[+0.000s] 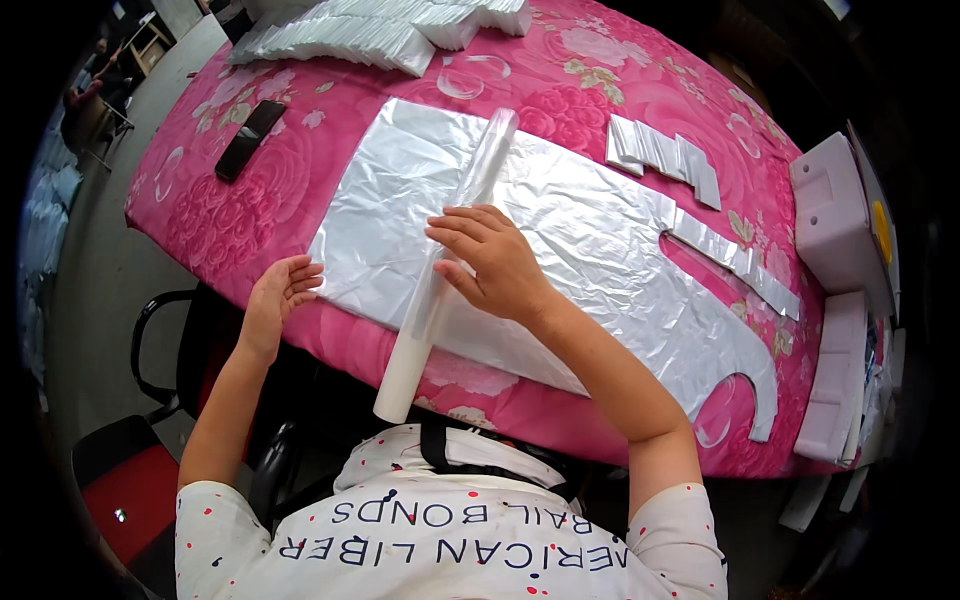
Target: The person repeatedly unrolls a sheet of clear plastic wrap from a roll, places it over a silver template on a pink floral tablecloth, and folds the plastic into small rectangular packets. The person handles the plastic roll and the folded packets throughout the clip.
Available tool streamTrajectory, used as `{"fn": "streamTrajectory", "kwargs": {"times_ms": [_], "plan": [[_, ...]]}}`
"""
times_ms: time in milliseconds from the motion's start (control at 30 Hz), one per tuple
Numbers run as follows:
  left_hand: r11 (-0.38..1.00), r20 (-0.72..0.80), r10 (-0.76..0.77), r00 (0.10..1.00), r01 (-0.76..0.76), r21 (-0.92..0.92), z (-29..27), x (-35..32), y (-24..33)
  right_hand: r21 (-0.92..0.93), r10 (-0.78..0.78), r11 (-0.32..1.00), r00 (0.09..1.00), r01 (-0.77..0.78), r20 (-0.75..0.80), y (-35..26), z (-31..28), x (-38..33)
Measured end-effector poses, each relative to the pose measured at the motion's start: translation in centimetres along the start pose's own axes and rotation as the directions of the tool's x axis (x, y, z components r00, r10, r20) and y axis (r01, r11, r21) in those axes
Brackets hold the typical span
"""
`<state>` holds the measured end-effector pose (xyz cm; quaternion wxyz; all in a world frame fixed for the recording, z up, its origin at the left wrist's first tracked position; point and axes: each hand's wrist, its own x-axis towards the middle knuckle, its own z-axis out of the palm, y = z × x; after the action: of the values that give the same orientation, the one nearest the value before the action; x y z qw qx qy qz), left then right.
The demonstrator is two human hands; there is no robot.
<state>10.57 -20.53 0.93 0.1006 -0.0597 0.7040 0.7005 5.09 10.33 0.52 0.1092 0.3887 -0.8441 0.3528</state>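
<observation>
My right grip (pixel 497 262), wide with fingers extended, lies over the clear roll (pixel 407 370) crossing the silvery plastic sheet (pixel 580 225) on the table (pixel 225 225); my left grip (pixel 275 303), loosely spread, is beside the sheet's left edge.

grey floor (pixel 155 108), red-and-black chair (pixel 125 492), pink floral-covered table (pixel 225 215)
</observation>
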Motion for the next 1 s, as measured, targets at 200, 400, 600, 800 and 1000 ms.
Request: {"fn": "streamTrajectory", "kwargs": {"times_ms": [200,400,600,800,1000], "plan": [[0.977,0.072,0.092,0.993,-0.104,0.187,1.1,-3.2,-1.4,-0.180,-0.085,0.977,0.986,0.111,0.147,1.8,4.2,2.9],[0.374,0.181,0.233,0.956,-0.260,0.890,4.2,-4.3,-0.7,-0.340,0.205,0.925,0.976,-0.169,0.070,-0.7,10.8,10.7],[0.428,0.015,0.111,0.994,-0.061,0.902,3.4,-4.5,-1.1,0.098,0.488,0.866,0.788,-0.490,-0.375,-2.0,13.8,11.0],[0.956,0.199,-0.080,0.977,0.019,0.292,5.4,-5.1,-0.7,0.877,0.811,0.382,0.560,-0.291,-0.168,-3.1,10.5,8.7],[0.823,0.708,-0.077,0.702,0.446,-0.352,9.1,-5.3,2.5,0.929,0.569,-0.354,0.813,0.107,0.123,-5.1,1.6,6.0]]}}
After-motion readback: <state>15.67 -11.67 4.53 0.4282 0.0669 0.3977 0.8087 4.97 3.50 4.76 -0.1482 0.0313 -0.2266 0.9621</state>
